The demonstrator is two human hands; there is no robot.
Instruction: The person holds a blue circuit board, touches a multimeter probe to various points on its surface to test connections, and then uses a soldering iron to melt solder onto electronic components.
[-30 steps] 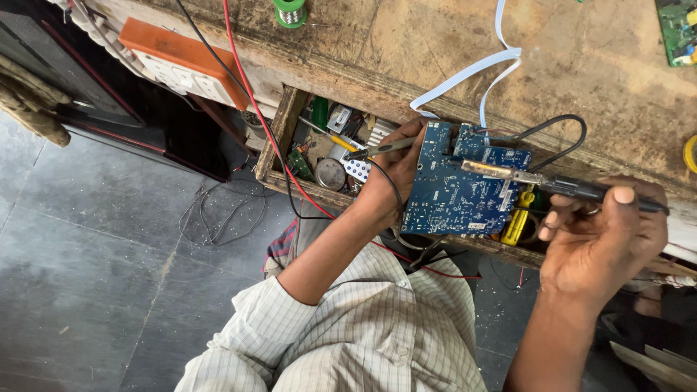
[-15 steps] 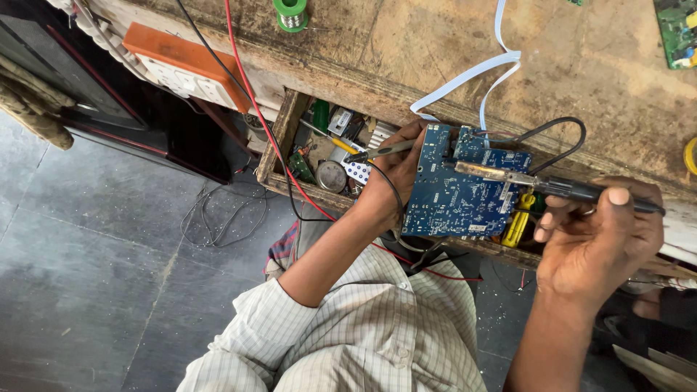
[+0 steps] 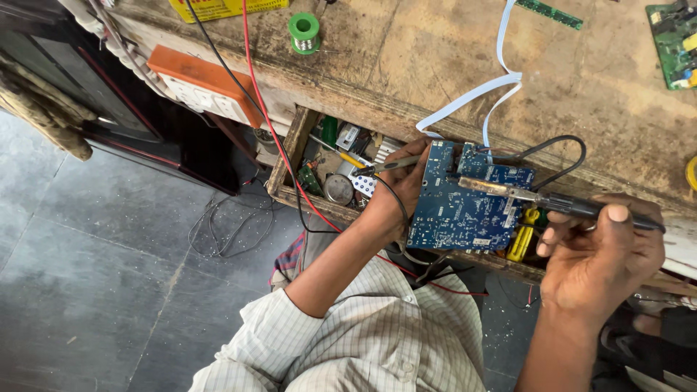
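Worn and scratched, the wooden surface [image 3: 435,58] runs across the top of our view, its front edge dropping to an open drawer [image 3: 287,163] and then to grey floor tiles [image 3: 87,276]. We hold a blue circuit board [image 3: 465,199] upright over that drawer, just below the edge of the surface. Our left hand [image 3: 399,192] clamps the board's left edge, the grip closed around it, and a thin metal probe [image 3: 388,165] pokes out between the fingers toward the drawer. Our right hand [image 3: 599,250] is wrapped firmly round the black handle of a soldering iron [image 3: 537,197], thumb on top; its metal shaft lies across the upper right of the board, the tip resting near the board's middle. A black cord [image 3: 559,141] loops from the board's top right corner over the edge of the surface.

Inside the drawer we see a clutter of small parts, a round silver piece [image 3: 338,189] and a yellow-handled tool [image 3: 521,239] under the board.

On the surface lie a green spool of solder wire [image 3: 304,30], a white flat ribbon cable [image 3: 479,94] running down to the board, and a green circuit board [image 3: 671,43] at the far right. An orange and white socket strip [image 3: 207,91] hangs at the left edge, red and black wires [image 3: 250,87] crossing it. Left of us the floor is open.
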